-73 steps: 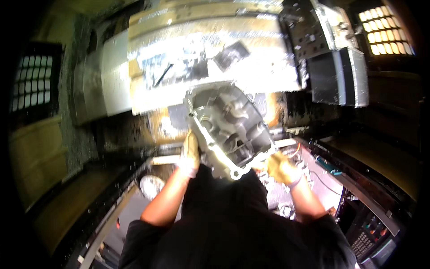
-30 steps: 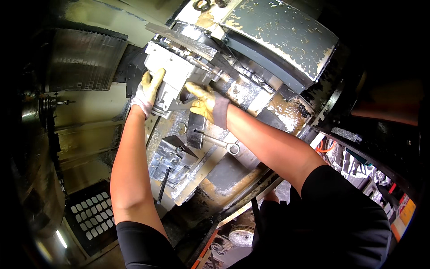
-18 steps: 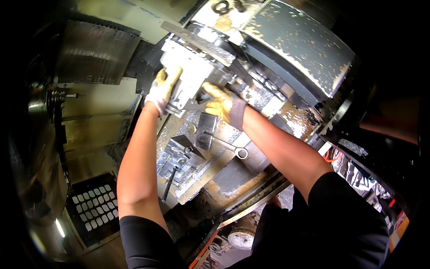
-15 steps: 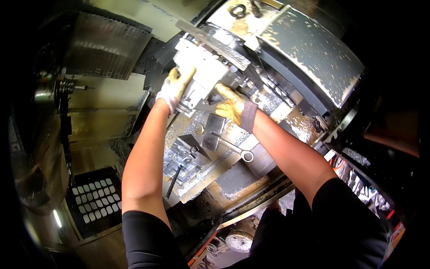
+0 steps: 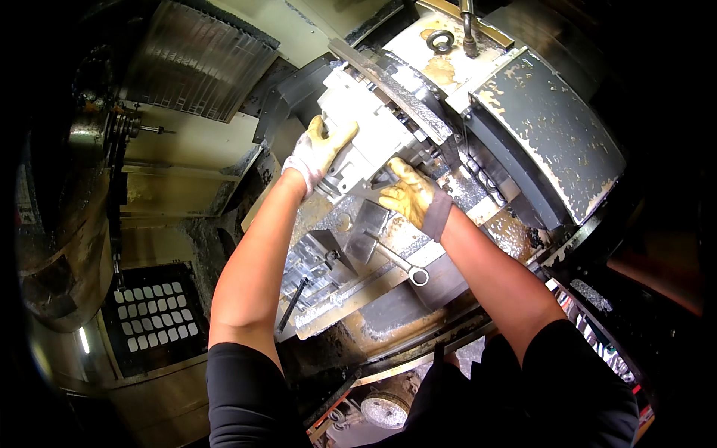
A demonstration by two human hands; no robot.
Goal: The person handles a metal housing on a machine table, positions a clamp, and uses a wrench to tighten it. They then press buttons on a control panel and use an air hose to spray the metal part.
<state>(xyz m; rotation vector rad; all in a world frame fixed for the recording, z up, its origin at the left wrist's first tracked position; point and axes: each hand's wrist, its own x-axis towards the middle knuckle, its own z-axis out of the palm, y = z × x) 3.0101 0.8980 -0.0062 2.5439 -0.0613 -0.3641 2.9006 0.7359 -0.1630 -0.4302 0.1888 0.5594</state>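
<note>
A bright silver metal casting (image 5: 367,133) stands against the upright fixture plate (image 5: 392,86) inside a machine. My left hand (image 5: 320,149), in a yellow-and-white work glove, grips its left side, thumb apart from the fingers. Gloved in yellow with a grey cuff, my right hand (image 5: 412,196) holds the casting's lower right edge; its fingertips are partly hidden there. Below the hands a ring wrench (image 5: 403,264) lies on the machine bed, its ring toward me, beside a dark metal block (image 5: 367,221).
At lower left on the bed is a clamp fixture (image 5: 317,261) with a black-handled tool (image 5: 292,305). A worn grey cover (image 5: 549,134) rises at right. An eye ring (image 5: 441,41) lies on the stained ledge at the back. The spindle tool (image 5: 153,130) points in from the left.
The whole view has shifted, so the scene sits farther right and lower. Both hands stay on the casting, which keeps its place against the fixture plate.
</note>
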